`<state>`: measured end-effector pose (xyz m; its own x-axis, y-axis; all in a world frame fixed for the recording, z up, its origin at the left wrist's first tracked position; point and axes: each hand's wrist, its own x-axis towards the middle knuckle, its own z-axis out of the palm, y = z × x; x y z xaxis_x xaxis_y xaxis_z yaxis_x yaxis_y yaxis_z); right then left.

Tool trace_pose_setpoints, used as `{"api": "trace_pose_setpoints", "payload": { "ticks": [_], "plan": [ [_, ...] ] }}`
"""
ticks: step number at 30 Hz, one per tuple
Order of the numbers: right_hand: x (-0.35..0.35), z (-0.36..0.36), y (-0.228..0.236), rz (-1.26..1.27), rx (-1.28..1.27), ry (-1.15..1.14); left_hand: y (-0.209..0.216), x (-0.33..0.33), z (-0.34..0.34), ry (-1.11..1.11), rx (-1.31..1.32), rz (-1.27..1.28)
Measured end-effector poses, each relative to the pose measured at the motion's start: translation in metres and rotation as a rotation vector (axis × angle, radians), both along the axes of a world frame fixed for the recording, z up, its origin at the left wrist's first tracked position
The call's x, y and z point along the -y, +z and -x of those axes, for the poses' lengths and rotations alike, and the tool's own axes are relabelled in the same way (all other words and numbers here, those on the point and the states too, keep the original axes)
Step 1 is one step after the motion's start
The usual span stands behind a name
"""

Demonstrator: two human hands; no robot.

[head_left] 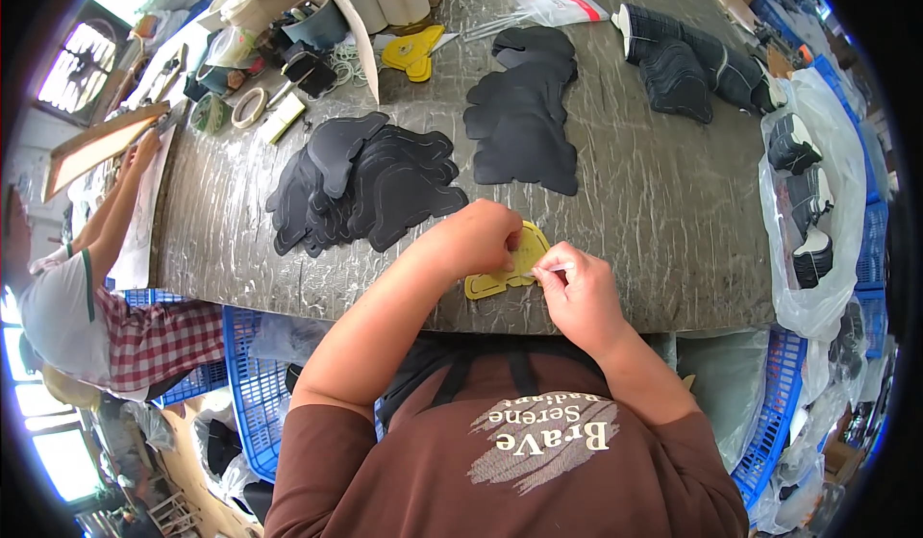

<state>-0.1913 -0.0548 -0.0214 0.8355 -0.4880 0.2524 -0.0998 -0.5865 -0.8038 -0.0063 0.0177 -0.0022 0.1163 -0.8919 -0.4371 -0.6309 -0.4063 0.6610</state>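
Observation:
A flat yellow template [487, 286] with cut slots lies near the front edge of the table. My left hand [479, 235] is over its upper left part, fingers curled and pressed on it. At the template's right edge, my right hand [584, 293] pinches a thin whitish pen-like stick [559, 268]; its tip is too small to make out. Whether a black piece lies under the template, I cannot tell. Beyond my left forearm is a loose heap of black cut pieces [409, 177], with pale outlines on some. A row of overlapping black pieces [524, 129] lies farther back.
On the worn table [663, 221], another yellow template [413, 52], tape rolls [250, 107] and tubs [317, 21] crowd the back left. Bundled dark pieces [692, 62] lie back right, near a plastic bag [827, 201]. Blue crates [252, 384] flank me. Another person [72, 312] works at left.

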Motion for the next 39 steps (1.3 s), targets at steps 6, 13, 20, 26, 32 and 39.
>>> {"api": "trace_pose_setpoints", "payload": {
  "ticks": [6,13,20,26,32,39],
  "plan": [
    [-0.002,-0.002,-0.001,0.132,0.036,0.014,0.002,0.001,0.0,0.012,-0.018,-0.026],
    [0.0,0.005,-0.002,0.046,0.031,-0.019,0.007,0.0,0.001,0.002,-0.008,-0.024],
    [0.004,0.018,-0.003,-0.032,0.047,-0.073,0.011,0.002,0.002,-0.002,-0.025,-0.061],
    [0.012,0.033,-0.003,-0.037,0.054,-0.115,0.01,0.002,0.002,-0.021,-0.003,-0.03],
    [0.028,0.025,0.008,0.171,-0.015,-0.173,0.012,0.002,0.011,-0.047,0.286,0.038],
    [0.065,-0.036,0.006,0.345,-0.184,-0.208,0.016,-0.014,0.001,0.084,0.195,0.173]
  ]
}}
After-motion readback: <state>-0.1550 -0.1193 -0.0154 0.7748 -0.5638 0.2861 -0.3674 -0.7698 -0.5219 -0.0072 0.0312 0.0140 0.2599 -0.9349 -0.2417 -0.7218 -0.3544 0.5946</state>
